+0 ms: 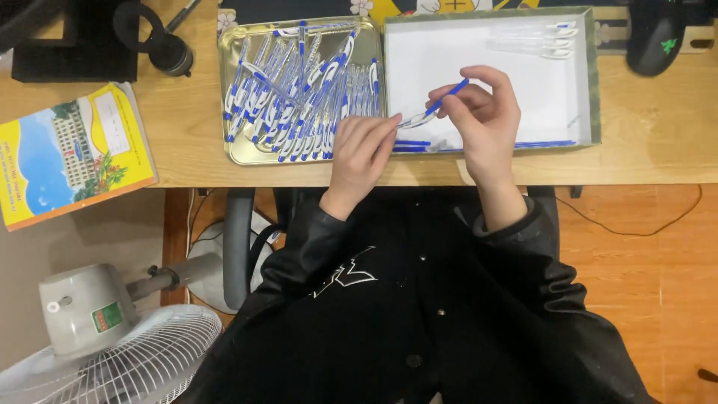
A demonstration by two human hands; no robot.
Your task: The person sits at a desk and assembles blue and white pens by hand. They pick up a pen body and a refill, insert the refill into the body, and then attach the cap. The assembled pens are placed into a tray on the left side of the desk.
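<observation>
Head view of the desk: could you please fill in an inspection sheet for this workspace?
Surface: wooden desk, its front edge nearest the person.
Job's things: metal tray heaped with blue-and-white pens; white box with a few pens along its edges; one pen held between both hands.
Clutter: yellow booklet, black mouse, black stand.
Grippers: left hand fingers pinch the pen's tip end; right hand grips its blue end.
Cables: thin black cable on the floor.
Surroundings: white fan, chair arm.
</observation>
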